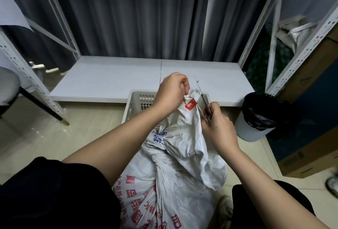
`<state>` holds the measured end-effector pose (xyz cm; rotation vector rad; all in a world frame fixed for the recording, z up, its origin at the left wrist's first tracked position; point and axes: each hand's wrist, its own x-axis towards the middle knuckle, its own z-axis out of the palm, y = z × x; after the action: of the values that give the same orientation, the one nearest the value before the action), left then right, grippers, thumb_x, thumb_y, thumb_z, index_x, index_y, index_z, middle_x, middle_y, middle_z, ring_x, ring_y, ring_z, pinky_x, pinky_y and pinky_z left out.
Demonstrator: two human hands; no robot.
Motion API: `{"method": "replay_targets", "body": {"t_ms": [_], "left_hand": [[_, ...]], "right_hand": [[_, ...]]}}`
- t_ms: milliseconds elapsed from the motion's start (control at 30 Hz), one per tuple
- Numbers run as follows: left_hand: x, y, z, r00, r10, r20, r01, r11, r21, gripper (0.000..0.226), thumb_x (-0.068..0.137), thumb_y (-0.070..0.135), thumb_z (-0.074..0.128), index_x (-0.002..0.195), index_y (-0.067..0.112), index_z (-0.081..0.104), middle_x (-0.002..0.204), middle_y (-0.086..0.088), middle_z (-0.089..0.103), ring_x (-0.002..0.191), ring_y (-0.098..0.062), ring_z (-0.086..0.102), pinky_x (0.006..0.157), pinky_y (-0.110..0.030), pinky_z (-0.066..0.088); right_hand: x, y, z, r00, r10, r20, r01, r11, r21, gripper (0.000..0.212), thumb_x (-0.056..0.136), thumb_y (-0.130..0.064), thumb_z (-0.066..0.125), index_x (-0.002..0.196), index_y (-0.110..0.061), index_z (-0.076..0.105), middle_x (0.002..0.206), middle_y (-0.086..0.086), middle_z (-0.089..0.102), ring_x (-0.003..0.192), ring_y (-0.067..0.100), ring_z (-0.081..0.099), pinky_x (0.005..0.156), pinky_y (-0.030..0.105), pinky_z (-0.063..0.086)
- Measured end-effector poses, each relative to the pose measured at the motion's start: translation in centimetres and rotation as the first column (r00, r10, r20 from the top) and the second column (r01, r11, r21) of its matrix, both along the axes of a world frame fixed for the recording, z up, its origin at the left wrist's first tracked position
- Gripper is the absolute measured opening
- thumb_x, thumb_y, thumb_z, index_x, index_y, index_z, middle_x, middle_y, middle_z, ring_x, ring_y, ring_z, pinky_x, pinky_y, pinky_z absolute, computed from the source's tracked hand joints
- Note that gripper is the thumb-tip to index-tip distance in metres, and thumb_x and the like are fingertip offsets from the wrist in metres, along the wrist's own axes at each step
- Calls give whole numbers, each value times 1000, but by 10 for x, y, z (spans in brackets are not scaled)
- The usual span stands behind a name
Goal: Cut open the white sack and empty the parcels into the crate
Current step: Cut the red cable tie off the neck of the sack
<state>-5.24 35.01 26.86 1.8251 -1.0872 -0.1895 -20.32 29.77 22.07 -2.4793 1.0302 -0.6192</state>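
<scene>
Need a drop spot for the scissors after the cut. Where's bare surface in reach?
The low white shelf board between the rack uprights is bare, just beyond the crate. Floor tiles left of the crate are open too. Right is tight: bin and cardboard box crowd the right hand.

The tiled floor (54, 137) carries the white sack (164, 192) and the crate (140, 100). A lined bin (256, 119) stands at its right, beside a cardboard box (301, 155).
</scene>
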Motion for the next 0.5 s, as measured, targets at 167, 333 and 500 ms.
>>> {"method": "replay_targets", "body": {"t_ms": [167,333,500], "left_hand": [[3,-15,-2,927,78,-368,-53,996,76,25,90,9,41,70,14,56,64,0,55,45,-11,48,51,-24,36],[10,-16,-6,990,-11,-140,38,981,191,26,86,-4,34,87,15,52,86,0,54,74,-17,51,64,-28,38],[9,-8,-3,981,-87,173,67,991,115,39,71,-16,33,76,16,54,94,-2,55,91,-20,55,82,-31,44]], "right_hand": [[-1,3,-2,999,28,21,-28,1000,-13,23,91,-25,56,104,-12,42,82,13,65,79,41,58,54,38,31],[-2,1,-3,999,34,36,-34,999,-9,22,90,-21,55,104,-11,42,81,14,64,78,42,58,54,38,31],[-3,2,-3,998,46,52,-46,999,-7,23,90,-23,55,105,-12,42,82,12,65,78,41,59,57,40,38]]}}
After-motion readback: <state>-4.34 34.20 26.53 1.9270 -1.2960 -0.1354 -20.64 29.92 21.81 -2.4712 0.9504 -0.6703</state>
